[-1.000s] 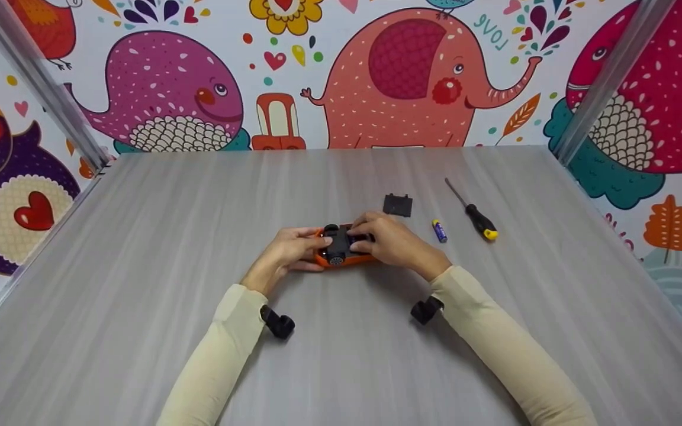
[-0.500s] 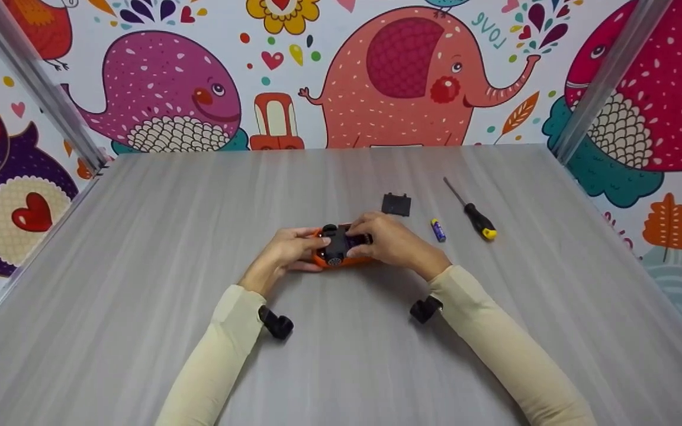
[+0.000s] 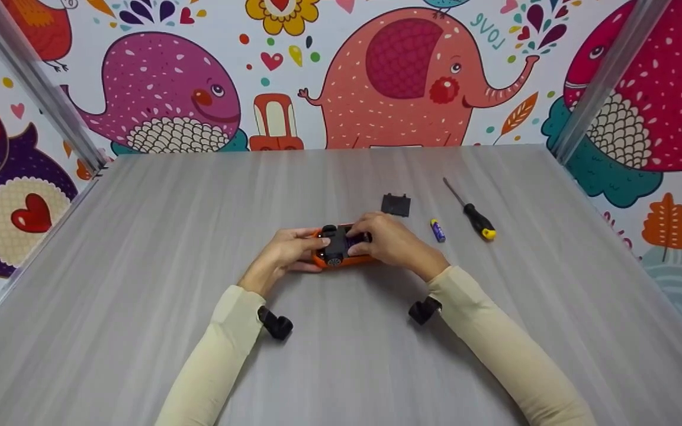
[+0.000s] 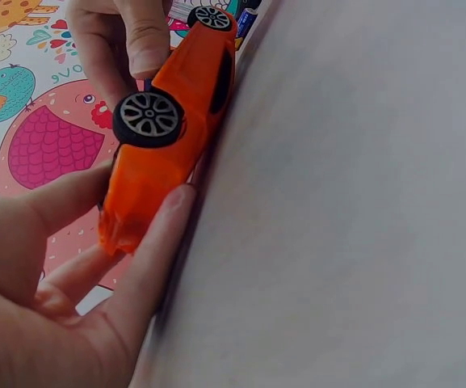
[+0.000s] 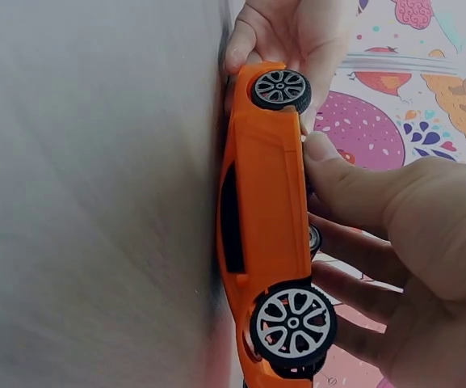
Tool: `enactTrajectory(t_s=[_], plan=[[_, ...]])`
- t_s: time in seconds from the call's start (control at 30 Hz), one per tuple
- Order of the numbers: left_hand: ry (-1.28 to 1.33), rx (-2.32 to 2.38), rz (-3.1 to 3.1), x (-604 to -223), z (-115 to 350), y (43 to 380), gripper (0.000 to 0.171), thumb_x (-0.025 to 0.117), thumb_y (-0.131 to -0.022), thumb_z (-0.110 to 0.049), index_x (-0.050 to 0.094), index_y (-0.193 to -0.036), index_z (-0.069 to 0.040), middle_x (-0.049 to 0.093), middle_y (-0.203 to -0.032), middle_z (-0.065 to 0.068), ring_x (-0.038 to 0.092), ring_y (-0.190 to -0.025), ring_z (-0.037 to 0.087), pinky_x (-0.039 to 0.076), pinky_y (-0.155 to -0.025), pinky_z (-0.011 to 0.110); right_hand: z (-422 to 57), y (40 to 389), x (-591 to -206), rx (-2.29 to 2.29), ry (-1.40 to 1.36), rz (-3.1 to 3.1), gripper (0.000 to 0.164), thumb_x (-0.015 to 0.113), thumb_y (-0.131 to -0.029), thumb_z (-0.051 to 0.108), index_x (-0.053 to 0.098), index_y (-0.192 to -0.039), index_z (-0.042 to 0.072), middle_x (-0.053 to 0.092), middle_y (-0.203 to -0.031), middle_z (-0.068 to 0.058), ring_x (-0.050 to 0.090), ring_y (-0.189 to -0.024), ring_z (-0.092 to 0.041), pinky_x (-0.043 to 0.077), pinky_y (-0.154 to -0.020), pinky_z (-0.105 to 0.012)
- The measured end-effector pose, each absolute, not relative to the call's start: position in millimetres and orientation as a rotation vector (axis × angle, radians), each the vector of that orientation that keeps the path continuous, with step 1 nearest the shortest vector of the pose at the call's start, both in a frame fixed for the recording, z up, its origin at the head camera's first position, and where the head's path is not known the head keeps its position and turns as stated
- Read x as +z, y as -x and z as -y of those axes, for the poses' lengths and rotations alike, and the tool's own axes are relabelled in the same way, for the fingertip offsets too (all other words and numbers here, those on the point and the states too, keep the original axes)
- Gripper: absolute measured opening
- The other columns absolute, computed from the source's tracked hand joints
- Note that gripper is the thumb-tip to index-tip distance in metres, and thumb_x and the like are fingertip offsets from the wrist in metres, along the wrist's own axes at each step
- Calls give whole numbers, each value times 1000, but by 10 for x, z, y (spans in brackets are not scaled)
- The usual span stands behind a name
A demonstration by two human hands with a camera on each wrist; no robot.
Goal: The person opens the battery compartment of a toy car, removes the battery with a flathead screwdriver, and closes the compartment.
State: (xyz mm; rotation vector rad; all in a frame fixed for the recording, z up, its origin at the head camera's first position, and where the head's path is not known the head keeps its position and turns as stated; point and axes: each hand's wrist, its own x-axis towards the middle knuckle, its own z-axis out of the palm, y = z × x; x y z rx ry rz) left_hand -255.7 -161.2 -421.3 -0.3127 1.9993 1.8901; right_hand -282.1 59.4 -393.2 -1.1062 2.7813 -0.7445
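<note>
Toy car (image 5: 269, 198), orange and upturned, is gripped by your left hand (image 3: 285, 251), while your right hand (image 3: 397, 241) touches its underside, whether pinching you cannot tell.

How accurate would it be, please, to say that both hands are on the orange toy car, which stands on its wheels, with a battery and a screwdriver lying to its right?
Not quite: the head view shows the orange toy car upside down, its wheels facing up. The rest of your statement is right.
</note>
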Motion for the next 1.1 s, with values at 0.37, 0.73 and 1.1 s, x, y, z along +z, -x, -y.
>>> enactTrajectory(t_s=[0.37,0.73,1.1], plan=[[314,1898,-1990,-4201,1614,2557,56,72,-92,-18,55,-144,-10,63,-136,21,72,-98,21,64,-76,36,-577,2803,-3925,-761,1093,-2859,28,70,-94,30,78,-112,10,75,-109,-9,67,-105,-24,54,-99,-44],[308,1900,-1992,-4196,1613,2559,56,72,-92,-18,54,-144,-9,63,-136,20,72,-101,22,64,-75,35,-560,2752,-3896,-745,1103,-2962,22,70,-92,23,80,-104,8,78,-104,-10,69,-104,-27,48,-94,-48],[315,1909,-1989,-4209,1620,2546,54,72,-91,-16,56,-143,-10,63,-136,20,73,-101,23,64,-73,35,-600,2806,-3902,-925,886,-2980,21,66,-90,15,77,-107,7,76,-104,-9,69,-94,-22,57,-89,-42]])
